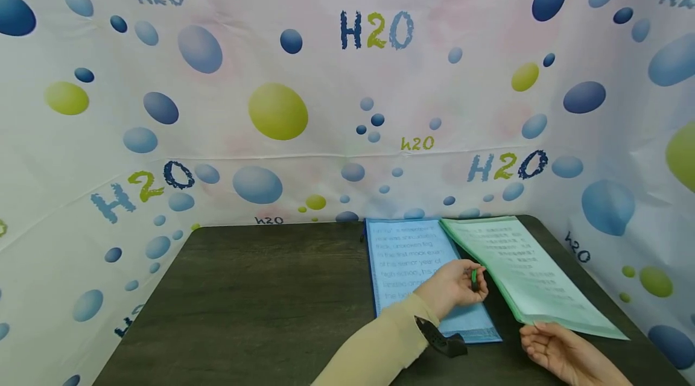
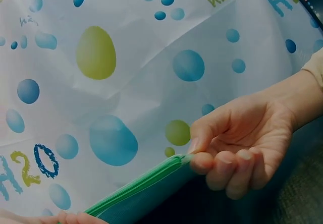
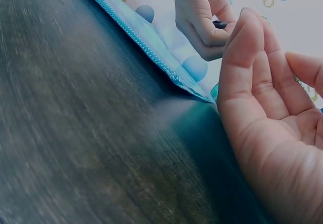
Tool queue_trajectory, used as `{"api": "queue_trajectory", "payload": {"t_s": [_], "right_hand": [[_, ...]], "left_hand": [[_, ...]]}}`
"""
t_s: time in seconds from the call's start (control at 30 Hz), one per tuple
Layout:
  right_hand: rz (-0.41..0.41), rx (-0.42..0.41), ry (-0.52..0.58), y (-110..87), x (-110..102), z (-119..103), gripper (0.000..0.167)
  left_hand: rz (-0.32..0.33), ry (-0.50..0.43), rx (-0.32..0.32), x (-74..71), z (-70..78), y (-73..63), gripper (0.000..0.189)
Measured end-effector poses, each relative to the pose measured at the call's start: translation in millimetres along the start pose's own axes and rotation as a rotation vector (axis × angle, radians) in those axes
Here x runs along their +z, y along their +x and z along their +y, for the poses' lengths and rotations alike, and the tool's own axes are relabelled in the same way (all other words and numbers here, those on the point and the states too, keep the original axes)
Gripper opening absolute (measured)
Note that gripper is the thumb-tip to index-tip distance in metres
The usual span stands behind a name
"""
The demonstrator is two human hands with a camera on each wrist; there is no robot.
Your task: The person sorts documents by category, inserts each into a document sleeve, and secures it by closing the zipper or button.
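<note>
A translucent green zipper pouch (image 1: pixel 543 271) with a printed sheet inside is tilted up along its left, zippered edge. My left hand (image 1: pixel 456 283) pinches at that edge, with a small black and green zipper pull (image 1: pixel 475 280) showing among the fingers. At the pouch's near left corner, my right hand (image 1: pixel 564 350) pinches the end of the zipper between thumb and index finger; the left wrist view shows this right hand (image 2: pixel 242 143) at the green zipper (image 2: pixel 141 183). Under my left forearm lies a blue zipper pouch (image 1: pixel 402 259), also holding a printed sheet and partly covered.
Both pouches lie on the right part of a dark wood-grain table (image 1: pixel 260 289). A white backdrop (image 1: pixel 326 84) with blue and green dots hangs right behind the table's far edge. A black strap (image 1: pixel 440 338) is round my left wrist.
</note>
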State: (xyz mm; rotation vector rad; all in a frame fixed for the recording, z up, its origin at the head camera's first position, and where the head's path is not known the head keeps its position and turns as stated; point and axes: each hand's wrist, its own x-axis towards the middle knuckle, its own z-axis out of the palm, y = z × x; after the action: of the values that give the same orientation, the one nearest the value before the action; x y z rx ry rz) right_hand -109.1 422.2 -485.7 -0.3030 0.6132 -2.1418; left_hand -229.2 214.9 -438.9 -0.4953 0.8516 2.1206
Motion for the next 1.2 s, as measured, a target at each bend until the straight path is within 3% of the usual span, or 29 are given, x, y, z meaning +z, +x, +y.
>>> {"api": "queue_trajectory", "payload": {"t_s": [0.2,0.4,0.9,1.2], "right_hand": [[0.002,-0.009,0.0,-0.1,-0.2,0.7,0.055],[-0.047,-0.023,0.011,0.6,-2.0,1.3,0.054],[-0.037,-0.033,-0.015,1.7,-0.5,2.2,0.06],[-0.021,-0.041,-0.033,3.8,1.4,3.6,0.061]], "left_hand": [[-0.003,-0.012,-0.015,1.0,9.0,5.1,0.012],[-0.001,-0.021,0.002,2.3,17.8,12.3,0.013],[0.004,-0.03,0.032,5.0,36.4,26.7,0.016],[0.03,-0.054,0.079,4.2,49.3,40.1,0.008]]}}
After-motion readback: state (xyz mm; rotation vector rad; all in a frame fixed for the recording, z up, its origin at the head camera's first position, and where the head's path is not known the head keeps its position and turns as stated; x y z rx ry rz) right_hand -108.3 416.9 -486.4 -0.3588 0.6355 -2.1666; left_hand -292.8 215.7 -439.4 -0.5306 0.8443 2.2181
